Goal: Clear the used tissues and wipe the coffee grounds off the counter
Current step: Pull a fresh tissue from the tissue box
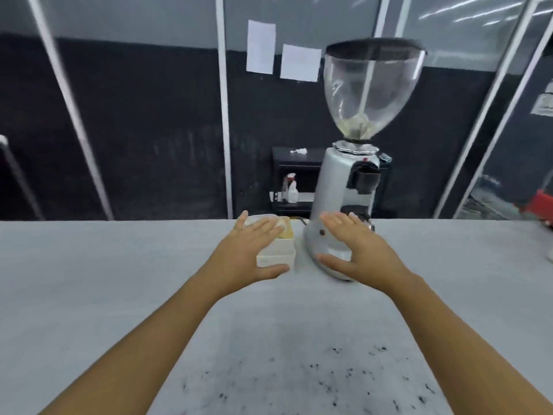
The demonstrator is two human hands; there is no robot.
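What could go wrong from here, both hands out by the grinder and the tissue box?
1. The right hand is open beside the grinder base; its tall clear hopper looks top-heavy, so a bump might tip it.
2. The coffee grounds lie near the front edge between the forearms; a dragged arm could smear them or push them off the counter.
3. The left hand is open over the tissue box and could knock it toward the grinder.

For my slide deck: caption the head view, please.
Open left hand over white tissue box, right hand before silver coffee grinder; dark grounds speckle grey counter.
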